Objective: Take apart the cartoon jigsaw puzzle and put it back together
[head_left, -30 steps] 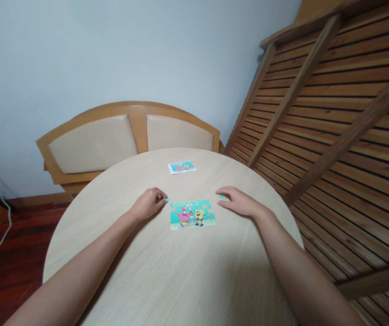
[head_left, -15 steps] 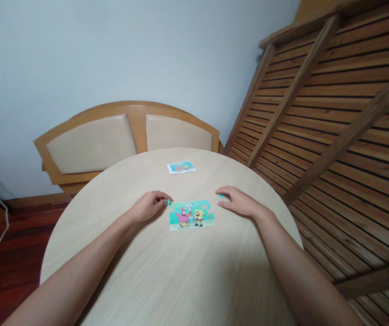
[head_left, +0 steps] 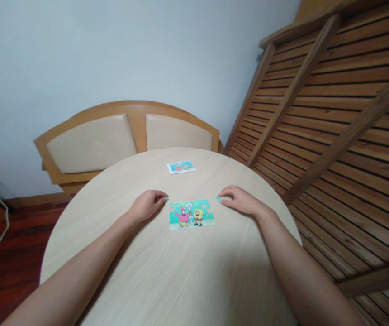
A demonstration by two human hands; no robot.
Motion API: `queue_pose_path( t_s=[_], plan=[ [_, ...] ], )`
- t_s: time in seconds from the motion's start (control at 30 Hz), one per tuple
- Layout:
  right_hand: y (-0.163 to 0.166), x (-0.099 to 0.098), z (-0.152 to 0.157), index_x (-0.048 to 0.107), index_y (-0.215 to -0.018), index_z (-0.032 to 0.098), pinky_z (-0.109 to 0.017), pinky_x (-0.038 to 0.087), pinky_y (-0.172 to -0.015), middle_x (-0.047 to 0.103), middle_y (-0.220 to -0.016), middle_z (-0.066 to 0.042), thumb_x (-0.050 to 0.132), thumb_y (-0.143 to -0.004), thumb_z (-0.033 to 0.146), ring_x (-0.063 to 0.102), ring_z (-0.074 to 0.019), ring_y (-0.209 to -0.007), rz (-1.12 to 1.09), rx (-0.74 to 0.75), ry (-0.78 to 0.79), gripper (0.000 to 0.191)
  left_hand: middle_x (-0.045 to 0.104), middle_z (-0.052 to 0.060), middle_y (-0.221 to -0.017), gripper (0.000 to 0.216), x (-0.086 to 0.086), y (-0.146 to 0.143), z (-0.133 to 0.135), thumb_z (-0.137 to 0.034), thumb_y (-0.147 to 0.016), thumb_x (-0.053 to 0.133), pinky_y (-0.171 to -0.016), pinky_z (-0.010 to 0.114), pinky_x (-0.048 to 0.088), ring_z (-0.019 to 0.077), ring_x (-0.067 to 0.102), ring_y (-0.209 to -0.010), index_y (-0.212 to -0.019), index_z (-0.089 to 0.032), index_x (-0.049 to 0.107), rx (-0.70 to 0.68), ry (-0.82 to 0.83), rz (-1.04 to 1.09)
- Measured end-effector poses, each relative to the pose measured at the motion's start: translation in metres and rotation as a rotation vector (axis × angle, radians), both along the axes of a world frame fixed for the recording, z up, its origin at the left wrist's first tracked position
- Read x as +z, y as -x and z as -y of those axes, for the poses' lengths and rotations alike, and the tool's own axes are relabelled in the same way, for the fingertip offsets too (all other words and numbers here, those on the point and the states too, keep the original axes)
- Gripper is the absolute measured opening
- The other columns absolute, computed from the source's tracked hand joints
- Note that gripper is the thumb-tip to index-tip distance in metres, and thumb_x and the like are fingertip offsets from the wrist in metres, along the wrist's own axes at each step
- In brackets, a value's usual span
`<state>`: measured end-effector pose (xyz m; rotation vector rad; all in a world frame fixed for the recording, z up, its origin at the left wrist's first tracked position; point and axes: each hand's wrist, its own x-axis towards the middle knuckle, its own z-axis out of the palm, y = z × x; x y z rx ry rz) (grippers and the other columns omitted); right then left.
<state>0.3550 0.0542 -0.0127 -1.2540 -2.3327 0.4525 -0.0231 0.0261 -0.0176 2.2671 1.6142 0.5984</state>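
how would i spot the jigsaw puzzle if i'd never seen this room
Find the round, pale table. The jigsaw puzzle lies flat on it, between the left hand and the right hand. It looks larger than the similar, white-edged picture sheet farther back.

Puzzle [head_left: 192, 215]: mostly teal, joined into a rectangle with cartoon figures, flat on the tabletop [head_left: 147, 271]
Left piece [head_left: 166, 198]: small, teal, in the left hand's [head_left: 149, 203] fingertips, by the puzzle's far-left corner
Right piece [head_left: 218, 198]: small, teal, at the right hand's [head_left: 237, 199] fingertips
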Motion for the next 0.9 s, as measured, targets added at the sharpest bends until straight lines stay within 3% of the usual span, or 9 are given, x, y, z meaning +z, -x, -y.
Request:
queue_pose_path(
  t_s=[0.17,0.33,0.9],
  plan=[
    [0.011,-0.003,0.000,0.075,-0.093,0.018,-0.035,0.049,-0.092,0.072,-0.102,-0.009,0.069,-0.083,0.034,0.066,-0.0231,-0.097,0.060,-0.115,-0.034,0.020,0.075,0.009,-0.101,0.031,-0.002,0.001,-0.002,-0.033,-0.091,0.051,-0.079,0.032,0.049,0.0232,0.066,-0.090,-0.105,-0.020,0.075,-0.020,-0.079,-0.069],
    [0.021,-0.007,-0.001,0.073,-0.089,0.018,-0.031,0.048,-0.089,0.072,-0.100,-0.009,0.067,-0.080,0.028,0.065,-0.0220,-0.096,0.103,-0.213,-0.049,0.015,0.074,0.009,-0.100,0.030,-0.002,0.000,0.000,-0.032,-0.091,0.052,-0.082,0.033,0.050,0.0232,0.065,-0.091,-0.107,-0.019,0.074,-0.017,-0.111,-0.102],
    [0.015,-0.012,-0.004,0.071,-0.084,0.017,-0.035,0.048,-0.088,0.071,-0.093,-0.009,0.068,-0.080,0.033,0.064,-0.0244,-0.092,0.139,-0.205,-0.074,0.016,0.071,0.009,-0.106,0.026,0.003,-0.008,0.007,-0.032,-0.092,0.054,-0.092,0.036,0.047,0.0238,0.063,-0.098,-0.105,-0.020,0.073,-0.172,-0.115,-0.049]
  ],
)
